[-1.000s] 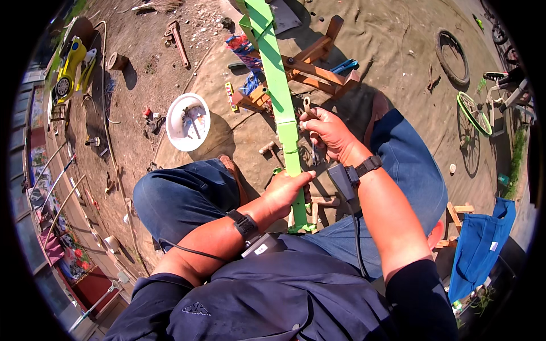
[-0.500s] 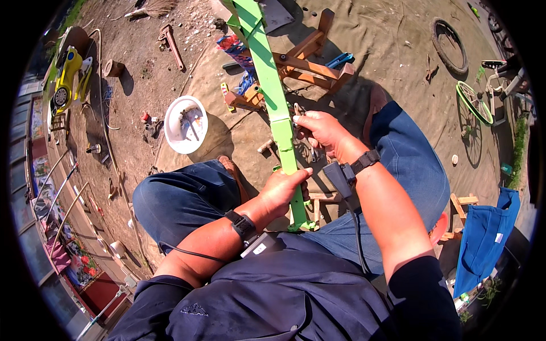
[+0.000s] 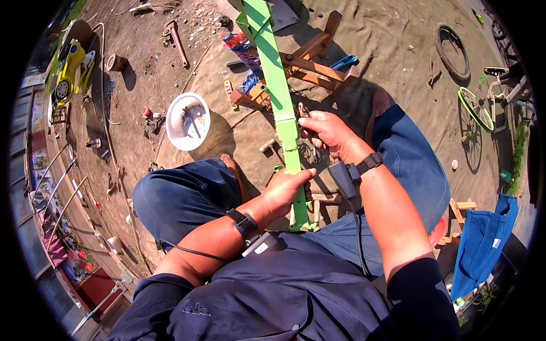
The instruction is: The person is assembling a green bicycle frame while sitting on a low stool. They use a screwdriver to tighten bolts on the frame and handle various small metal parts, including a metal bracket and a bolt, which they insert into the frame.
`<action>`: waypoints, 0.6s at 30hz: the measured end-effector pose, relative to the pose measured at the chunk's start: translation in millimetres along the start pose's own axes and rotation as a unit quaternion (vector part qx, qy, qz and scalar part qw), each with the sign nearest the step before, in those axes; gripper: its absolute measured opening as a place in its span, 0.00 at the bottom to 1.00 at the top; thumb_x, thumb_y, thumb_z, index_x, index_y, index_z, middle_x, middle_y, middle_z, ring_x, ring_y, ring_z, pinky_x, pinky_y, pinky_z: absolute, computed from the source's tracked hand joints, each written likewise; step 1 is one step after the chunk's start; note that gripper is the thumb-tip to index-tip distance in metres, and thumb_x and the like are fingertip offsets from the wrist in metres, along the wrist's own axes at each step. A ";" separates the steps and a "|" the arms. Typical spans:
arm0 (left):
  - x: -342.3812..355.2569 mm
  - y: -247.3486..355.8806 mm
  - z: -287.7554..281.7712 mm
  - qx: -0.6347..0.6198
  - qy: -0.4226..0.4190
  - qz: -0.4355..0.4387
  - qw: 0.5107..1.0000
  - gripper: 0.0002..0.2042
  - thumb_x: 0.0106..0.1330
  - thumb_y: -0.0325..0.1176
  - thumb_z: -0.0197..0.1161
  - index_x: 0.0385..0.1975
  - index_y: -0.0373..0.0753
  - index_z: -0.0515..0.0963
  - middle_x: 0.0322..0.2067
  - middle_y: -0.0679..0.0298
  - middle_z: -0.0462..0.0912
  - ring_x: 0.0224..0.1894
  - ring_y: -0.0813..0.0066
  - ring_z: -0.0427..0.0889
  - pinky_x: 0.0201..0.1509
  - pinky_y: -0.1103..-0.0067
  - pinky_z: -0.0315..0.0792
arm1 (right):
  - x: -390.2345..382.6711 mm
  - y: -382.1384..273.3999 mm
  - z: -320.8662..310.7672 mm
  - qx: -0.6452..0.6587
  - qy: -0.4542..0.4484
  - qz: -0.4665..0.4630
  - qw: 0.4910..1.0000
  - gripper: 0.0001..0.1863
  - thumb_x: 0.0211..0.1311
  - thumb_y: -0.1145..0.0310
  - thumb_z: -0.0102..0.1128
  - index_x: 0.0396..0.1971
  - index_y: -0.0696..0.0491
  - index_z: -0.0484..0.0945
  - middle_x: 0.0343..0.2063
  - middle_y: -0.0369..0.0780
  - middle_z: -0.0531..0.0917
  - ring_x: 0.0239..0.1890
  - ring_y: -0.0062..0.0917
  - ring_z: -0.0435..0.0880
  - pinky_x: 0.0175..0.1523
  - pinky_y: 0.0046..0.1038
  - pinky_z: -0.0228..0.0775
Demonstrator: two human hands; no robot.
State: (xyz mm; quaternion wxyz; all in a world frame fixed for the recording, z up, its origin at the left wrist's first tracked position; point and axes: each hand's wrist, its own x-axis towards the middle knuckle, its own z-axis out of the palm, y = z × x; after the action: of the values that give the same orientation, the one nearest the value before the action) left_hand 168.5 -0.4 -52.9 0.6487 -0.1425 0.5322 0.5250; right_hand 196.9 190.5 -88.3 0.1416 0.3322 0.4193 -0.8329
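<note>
A long green painted metal beam (image 3: 274, 79) runs away from me between my bent knees. My left hand (image 3: 287, 190) is closed round its lower part, thumb lying over the top face. My right hand (image 3: 325, 131) is closed on a small metal wrench (image 3: 301, 111) beside the beam's jointed section; the fingertips and much of the tool are hidden. Another metal tool (image 3: 314, 152) lies or hangs just below that hand, too small to make out clearly. A hammer-like tool (image 3: 267, 145) is on the tarp left of the beam.
Around me are a wooden frame (image 3: 315, 74) under the beam, a white basin (image 3: 187, 121), a pipe wrench (image 3: 178, 42), a yellow toy car (image 3: 68, 74), a loose tyre (image 3: 452, 52), a bicycle wheel (image 3: 478, 108), blue cloth (image 3: 480, 244) and the spread tarp (image 3: 392, 68).
My right hand and the wrench have shifted slightly down and toward the beam since a second ago. The view has wobbled slightly; my left hand still grips the beam.
</note>
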 end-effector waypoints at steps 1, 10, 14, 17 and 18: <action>0.1 0.1 0.1 0.001 0.001 0.000 1.000 0.07 0.63 0.32 0.63 0.29 0.39 0.72 0.21 0.67 0.72 0.21 0.76 0.71 0.27 0.76 0.70 | -0.5 -0.8 2.4 -0.017 0.013 -0.023 0.999 0.07 0.61 0.66 0.60 0.36 0.51 0.75 0.26 0.29 0.74 0.19 0.08 0.67 0.21 0.13 0.58; 1.9 -1.9 -1.1 0.001 0.004 -0.003 1.000 0.08 0.63 0.33 0.64 0.28 0.39 0.72 0.21 0.67 0.72 0.21 0.75 0.72 0.27 0.76 0.71 | -4.0 -6.1 -0.9 0.043 0.009 0.003 0.999 0.07 0.59 0.68 0.60 0.35 0.52 0.75 0.26 0.30 0.76 0.18 0.08 0.66 0.20 0.13 0.57; 2.2 -1.9 -0.9 0.004 0.005 -0.004 1.000 0.07 0.64 0.32 0.63 0.29 0.40 0.72 0.21 0.68 0.72 0.22 0.76 0.71 0.28 0.77 0.70 | -1.6 -2.8 8.2 -0.025 0.045 -0.058 0.997 0.07 0.59 0.68 0.61 0.34 0.52 0.74 0.26 0.32 0.77 0.17 0.08 0.65 0.18 0.13 0.55; 4.1 -4.3 -3.1 0.005 0.006 -0.007 1.000 0.07 0.64 0.33 0.63 0.29 0.40 0.72 0.22 0.67 0.72 0.22 0.76 0.72 0.28 0.77 0.70 | 0.0 -1.4 2.7 -0.024 0.063 -0.083 0.994 0.09 0.57 0.69 0.62 0.36 0.51 0.73 0.26 0.32 0.77 0.17 0.08 0.65 0.18 0.13 0.54; 4.3 -4.3 -3.1 0.004 0.005 -0.007 1.000 0.07 0.64 0.33 0.63 0.29 0.40 0.72 0.22 0.67 0.72 0.22 0.76 0.72 0.28 0.77 0.70 | -0.2 -1.7 -0.7 -0.015 0.057 -0.076 0.995 0.10 0.57 0.70 0.62 0.38 0.51 0.72 0.27 0.32 0.78 0.16 0.08 0.66 0.18 0.12 0.54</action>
State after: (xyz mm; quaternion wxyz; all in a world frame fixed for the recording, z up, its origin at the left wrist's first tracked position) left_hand 169.9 -2.2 -59.3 0.6500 -0.1460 0.5369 0.5176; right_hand 196.4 192.1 -87.4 0.0592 0.3439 0.4632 -0.8147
